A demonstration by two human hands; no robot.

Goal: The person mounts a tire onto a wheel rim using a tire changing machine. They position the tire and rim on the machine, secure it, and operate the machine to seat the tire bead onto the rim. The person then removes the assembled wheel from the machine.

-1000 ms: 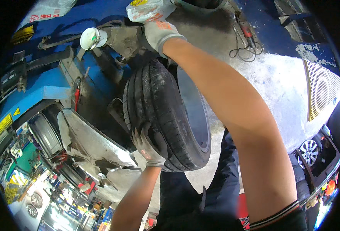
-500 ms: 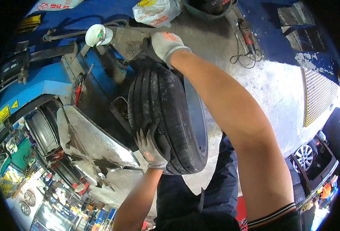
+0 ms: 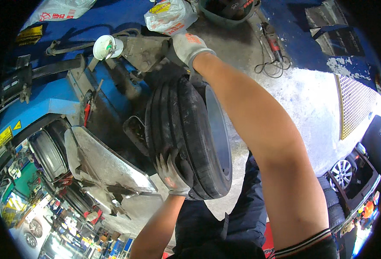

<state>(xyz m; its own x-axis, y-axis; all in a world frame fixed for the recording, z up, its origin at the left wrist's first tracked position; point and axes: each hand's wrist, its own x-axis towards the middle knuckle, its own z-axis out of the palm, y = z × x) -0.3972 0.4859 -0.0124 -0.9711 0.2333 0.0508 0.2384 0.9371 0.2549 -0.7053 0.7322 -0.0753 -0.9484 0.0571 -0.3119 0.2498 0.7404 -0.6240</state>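
Note:
A black tyre (image 3: 175,138) on a grey wheel rim (image 3: 218,129) stands upright in front of my legs, its tread turned to the left. My left hand (image 3: 173,175), in a grey work glove, lies on the near part of the tread with its fingers spread. Beyond the tyre's far end, my gloved right hand (image 3: 189,48) is closed at a dark metal part of the blue tyre machine (image 3: 56,97). Its fingers are mostly hidden, so what they grip does not show. A dark pad (image 3: 136,131) sits against the tyre's left side.
A bent metal guard (image 3: 108,159) juts out left of the tyre. A white bucket (image 3: 107,47) stands on the machine, with a red-handled tool (image 3: 87,105) nearby. Further off are a plastic bag (image 3: 171,17), a dark tub (image 3: 227,13) and a corded power tool (image 3: 273,43).
The tyre has shifted slightly towards me, and my left hand has moved with it. My right hand stays at the far end. The whole view has moved a little.

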